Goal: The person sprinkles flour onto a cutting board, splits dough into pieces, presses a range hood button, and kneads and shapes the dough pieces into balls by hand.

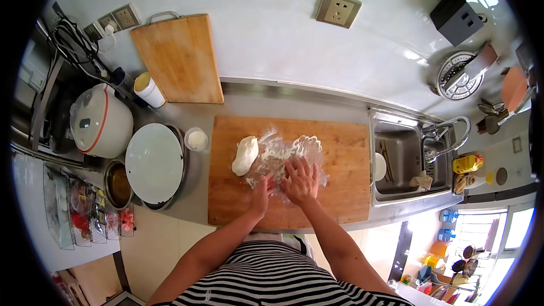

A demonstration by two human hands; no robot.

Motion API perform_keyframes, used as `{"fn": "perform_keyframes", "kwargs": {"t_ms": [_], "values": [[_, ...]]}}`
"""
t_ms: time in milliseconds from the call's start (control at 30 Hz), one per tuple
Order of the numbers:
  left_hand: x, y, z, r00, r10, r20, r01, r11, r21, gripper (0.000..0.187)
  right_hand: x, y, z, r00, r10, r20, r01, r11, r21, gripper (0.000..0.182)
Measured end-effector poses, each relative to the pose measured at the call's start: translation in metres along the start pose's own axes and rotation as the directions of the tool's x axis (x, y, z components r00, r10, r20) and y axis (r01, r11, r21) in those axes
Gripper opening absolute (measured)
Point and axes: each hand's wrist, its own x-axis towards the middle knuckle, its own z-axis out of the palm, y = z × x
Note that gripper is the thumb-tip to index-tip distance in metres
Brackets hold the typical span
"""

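Note:
A large wooden cutting board (347, 192) lies on the counter, its middle dusted with white flour (275, 150). My right hand (300, 182) rests palm down on the floured patch, fingers spread. Beside it, my left hand (262, 192) is turned on its edge at the near side of the flour, with its fingers stretched out. A smooth oblong lump of pale dough (245, 156) sits on the board just beyond my left hand, touched by neither hand. Both hands appear to hold nothing, though what is under the right palm is hidden.
Left of the board stand a small cup of white powder (197, 140), a big white lid or plate (154, 163) and a white lidded pot (107, 122). A second cutting board (178, 59) leans on the wall. A steel sink (396, 136) adjoins on the right.

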Motion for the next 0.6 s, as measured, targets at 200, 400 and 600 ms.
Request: {"fn": "perform_keyframes", "kwargs": {"t_ms": [200,400,600], "values": [[0.001,0.005,-0.026,0.998,-0.002,-0.061,0.006,0.998,0.063,0.065,-0.021,0.051,-0.018,0.988,-0.055,0.144,-0.026,0.862,0.506,0.084],[-0.004,0.007,-0.033,0.993,0.027,-0.118,-0.021,0.999,0.046,0.059,-0.018,0.058,-0.026,0.956,-0.276,0.094,0.232,0.916,0.327,0.092],[-0.007,0.007,-0.037,0.991,0.030,-0.129,-0.019,0.996,0.083,0.049,0.016,0.067,0.005,0.992,0.113,-0.061,-0.094,0.961,0.261,0.087]]}}
